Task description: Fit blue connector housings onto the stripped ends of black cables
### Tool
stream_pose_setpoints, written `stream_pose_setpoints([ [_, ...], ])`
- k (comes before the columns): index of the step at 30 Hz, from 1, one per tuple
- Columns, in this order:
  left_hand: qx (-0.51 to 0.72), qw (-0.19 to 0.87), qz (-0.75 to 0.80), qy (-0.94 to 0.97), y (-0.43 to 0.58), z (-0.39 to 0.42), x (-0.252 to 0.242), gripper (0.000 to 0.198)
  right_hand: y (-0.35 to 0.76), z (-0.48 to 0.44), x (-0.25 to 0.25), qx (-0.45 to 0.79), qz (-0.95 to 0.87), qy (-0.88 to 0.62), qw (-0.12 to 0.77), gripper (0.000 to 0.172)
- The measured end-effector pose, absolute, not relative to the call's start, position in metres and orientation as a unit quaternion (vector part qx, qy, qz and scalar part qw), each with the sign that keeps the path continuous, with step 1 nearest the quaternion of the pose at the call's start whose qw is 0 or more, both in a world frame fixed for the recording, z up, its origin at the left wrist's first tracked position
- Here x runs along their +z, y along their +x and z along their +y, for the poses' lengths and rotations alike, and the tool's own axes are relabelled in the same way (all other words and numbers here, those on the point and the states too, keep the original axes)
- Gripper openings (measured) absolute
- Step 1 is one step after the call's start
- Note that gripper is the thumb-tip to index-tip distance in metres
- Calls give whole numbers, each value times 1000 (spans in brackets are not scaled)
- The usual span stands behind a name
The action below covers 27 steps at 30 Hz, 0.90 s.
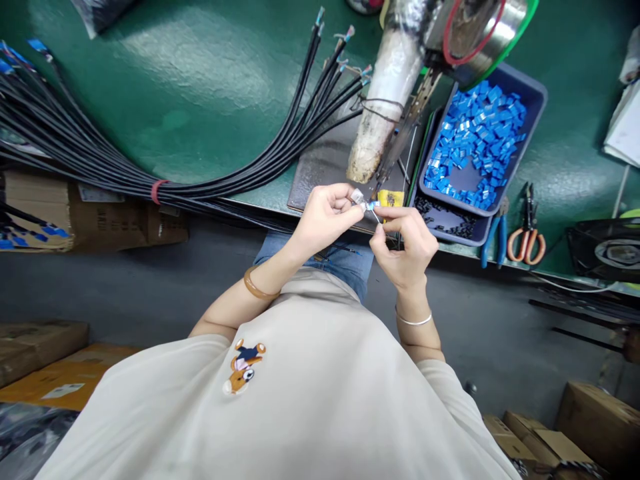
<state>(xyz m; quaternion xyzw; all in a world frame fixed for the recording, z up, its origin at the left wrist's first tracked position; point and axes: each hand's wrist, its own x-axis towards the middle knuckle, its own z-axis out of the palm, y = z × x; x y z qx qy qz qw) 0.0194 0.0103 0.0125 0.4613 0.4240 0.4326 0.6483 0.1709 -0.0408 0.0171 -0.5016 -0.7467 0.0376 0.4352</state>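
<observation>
My left hand [327,217] is closed, thumb and fingertips pinching a small silver metal connector [357,196] at the table's front edge. Just right of it, my right hand [407,243] has thumb and forefinger pinched on a thin whitish wire [377,217]. Between the two sets of fingertips sits a small blue-and-white piece [371,205]; whether it is joined to the connector is too small to tell. A yellow block [391,199] lies right behind my right fingertips.
A white-wrapped tube [379,113] and a metal arm [413,120] come down close above my hands. Black cables [240,172] bundle at left. To the right stand a bin [535,100] of blue connectors, a lower bin [475,239] of black parts, blue pliers [493,237] and orange-handled pliers [527,243].
</observation>
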Motion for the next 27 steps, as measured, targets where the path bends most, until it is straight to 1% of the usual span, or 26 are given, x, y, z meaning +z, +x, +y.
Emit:
stream_pose_setpoints([
  [3, 432, 664, 407, 454, 18, 8, 13, 12, 171, -44, 18, 99, -714, -524, 454, 11],
  [5, 427, 671, 396, 458, 17, 7, 14, 14, 170, -45, 19, 120, -699, -537, 457, 8],
  [8, 423, 670, 387, 471, 16, 5, 14, 15, 169, -48, 20, 80, -715, -533, 446, 9],
  [13, 418, 671, 385, 476, 15, 5, 13, 15, 166, -50, 20, -5, -765, -507, 398, 12],
  [15, 420, 667, 386, 480, 15, 4, 12, 13, 166, -51, 19, -14, -766, -499, 405, 14],
  [17, 423, 654, 387, 493, 15, 3, 11, 12, 167, -51, 18, -3, -746, -507, 432, 15],
  [19, 424, 642, 388, 508, 15, 2, 10, 12, 167, -51, 18, 31, -712, -536, 452, 11],
  [23, 420, 625, 392, 529, 15, 1, 6, 11, 165, -49, 19, 120, -674, -577, 445, 7],
  [27, 419, 610, 393, 545, 15, 2, 3, 12, 165, -47, 19, 82, -700, -554, 443, 10],
])
